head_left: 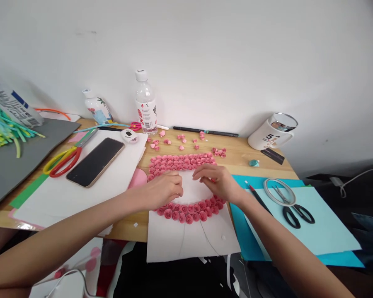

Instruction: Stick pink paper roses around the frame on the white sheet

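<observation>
Around my left hand (165, 188) and right hand (218, 181) lie pink roses (189, 218); whether either hand grasps something, I cannot tell.

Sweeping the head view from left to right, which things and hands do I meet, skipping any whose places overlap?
Bundle of green and yellow strips → phone → left hand → right hand → white mug.
</observation>
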`<control>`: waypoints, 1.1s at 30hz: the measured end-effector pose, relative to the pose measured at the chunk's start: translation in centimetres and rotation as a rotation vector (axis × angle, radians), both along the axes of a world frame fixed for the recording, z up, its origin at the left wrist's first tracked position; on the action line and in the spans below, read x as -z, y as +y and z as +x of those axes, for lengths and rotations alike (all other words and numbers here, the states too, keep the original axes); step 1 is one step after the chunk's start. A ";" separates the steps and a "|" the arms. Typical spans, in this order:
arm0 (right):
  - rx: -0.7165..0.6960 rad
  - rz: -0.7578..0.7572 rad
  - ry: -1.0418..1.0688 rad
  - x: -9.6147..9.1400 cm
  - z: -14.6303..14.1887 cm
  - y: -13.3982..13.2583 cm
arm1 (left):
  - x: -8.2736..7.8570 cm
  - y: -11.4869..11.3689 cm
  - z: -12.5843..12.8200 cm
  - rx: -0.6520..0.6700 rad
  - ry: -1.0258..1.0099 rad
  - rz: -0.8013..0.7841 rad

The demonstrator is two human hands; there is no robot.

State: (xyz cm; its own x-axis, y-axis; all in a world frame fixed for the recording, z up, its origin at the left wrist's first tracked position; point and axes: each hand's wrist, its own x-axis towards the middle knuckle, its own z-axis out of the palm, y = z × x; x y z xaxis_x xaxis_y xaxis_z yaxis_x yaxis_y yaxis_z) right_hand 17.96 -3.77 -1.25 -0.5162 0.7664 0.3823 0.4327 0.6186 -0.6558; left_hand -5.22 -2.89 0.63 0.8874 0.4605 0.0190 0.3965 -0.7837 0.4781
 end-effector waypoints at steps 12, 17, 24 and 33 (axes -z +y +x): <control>0.808 -0.111 0.637 2.7 5.6 4.7 | 1.0 0.9 6.9 -0.082 0.074 -0.347; 0.829 -0.104 0.680 3.9 5.7 4.9 | 1.0 1.0 7.8 -0.062 0.051 -0.331; 0.801 -0.222 0.748 5.0 5.7 4.6 | 1.5 1.7 8.5 -0.120 0.034 -0.437; 0.836 -0.324 0.845 4.7 5.1 4.5 | 3.3 1.2 8.8 -0.142 -0.062 -0.262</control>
State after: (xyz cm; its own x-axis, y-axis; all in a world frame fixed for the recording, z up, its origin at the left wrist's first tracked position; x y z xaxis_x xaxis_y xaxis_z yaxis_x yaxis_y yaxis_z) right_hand 23.07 0.77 -5.95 0.4955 0.8641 0.0887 -0.0177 0.1122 -0.9935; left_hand 3.54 -1.67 -2.65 0.8149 0.5759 -0.0653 0.4570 -0.5693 0.6834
